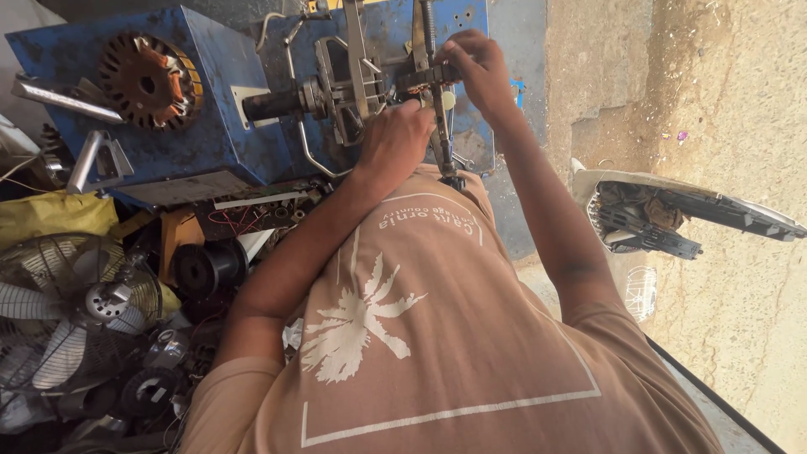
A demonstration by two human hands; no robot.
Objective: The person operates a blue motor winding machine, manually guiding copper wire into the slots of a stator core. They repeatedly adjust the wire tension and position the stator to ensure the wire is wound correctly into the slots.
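On blue machine (210, 126), metal winding frame (357, 76), both hands' grip.

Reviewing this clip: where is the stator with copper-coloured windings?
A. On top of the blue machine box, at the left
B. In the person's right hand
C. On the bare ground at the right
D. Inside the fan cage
A: the stator rests on the blue box, away from both hands.

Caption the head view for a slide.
Both hands, left and right, work at a metal winding fixture on a blue machine.
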